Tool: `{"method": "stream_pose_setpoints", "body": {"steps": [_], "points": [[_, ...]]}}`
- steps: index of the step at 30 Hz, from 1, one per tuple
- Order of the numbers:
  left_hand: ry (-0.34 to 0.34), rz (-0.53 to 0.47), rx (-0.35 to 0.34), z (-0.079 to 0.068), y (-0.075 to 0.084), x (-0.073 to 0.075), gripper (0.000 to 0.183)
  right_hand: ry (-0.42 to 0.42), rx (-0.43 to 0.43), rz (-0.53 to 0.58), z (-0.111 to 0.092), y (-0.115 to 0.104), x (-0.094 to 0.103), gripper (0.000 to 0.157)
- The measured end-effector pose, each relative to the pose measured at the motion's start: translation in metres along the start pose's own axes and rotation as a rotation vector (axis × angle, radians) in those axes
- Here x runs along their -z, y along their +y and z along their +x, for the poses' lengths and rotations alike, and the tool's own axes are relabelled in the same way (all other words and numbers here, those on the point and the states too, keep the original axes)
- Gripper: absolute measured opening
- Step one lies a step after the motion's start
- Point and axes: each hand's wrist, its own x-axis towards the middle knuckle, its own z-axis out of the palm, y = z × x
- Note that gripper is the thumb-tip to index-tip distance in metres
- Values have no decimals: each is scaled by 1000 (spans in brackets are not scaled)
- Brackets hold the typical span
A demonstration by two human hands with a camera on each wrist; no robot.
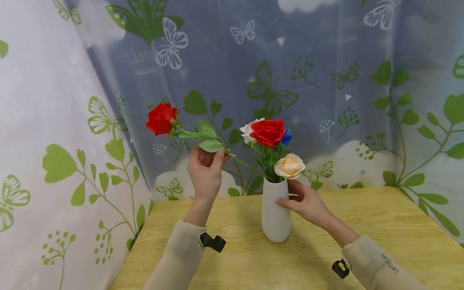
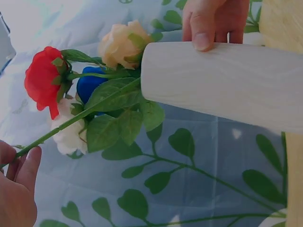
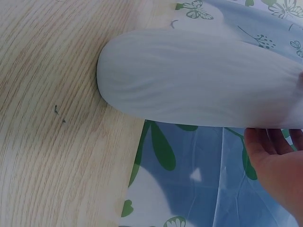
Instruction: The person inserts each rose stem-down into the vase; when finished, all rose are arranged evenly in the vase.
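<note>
My left hand (image 1: 206, 175) pinches the green stem of a red rose (image 1: 160, 119), just below its leaves. The bloom leans out to the left, and the stem slants down to the mouth of a white vase (image 1: 276, 217). In the left wrist view, the stem (image 2: 59, 128) meets the vase's rim, its lower end hidden. Gripping the vase near its top is my right hand (image 1: 308, 204), thumb in front and fingers round the far side. Another red rose (image 1: 269, 133), a white flower (image 1: 248, 132), a blue flower (image 1: 287, 137) and a peach rose (image 1: 290, 166) stand in the vase.
The vase stands upright on a light wooden table (image 1: 232, 257). A curtain (image 1: 224, 60) printed with leaves and butterflies hangs behind and along the sides. Tiny dark specks (image 3: 57, 109) lie on the wood near the vase's base.
</note>
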Motion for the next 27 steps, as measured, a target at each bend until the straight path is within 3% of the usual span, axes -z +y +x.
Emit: {"method": "stream_pose_setpoints", "body": {"steps": [6,16,22,27], "points": [[-108,58,-107,6,6,-14,36,-5,4,5,-1,-1,1,69],[-163,102,-101,-1,-3,-27,36,7,-16,-12,0,-1,1,72],[-215,203,-131,3,1,-34,33,4,-12,-14,-1,0,2,72],[-252,283,-108,0,-6,-40,31,5,1,-11,-1,0,1,70]]}}
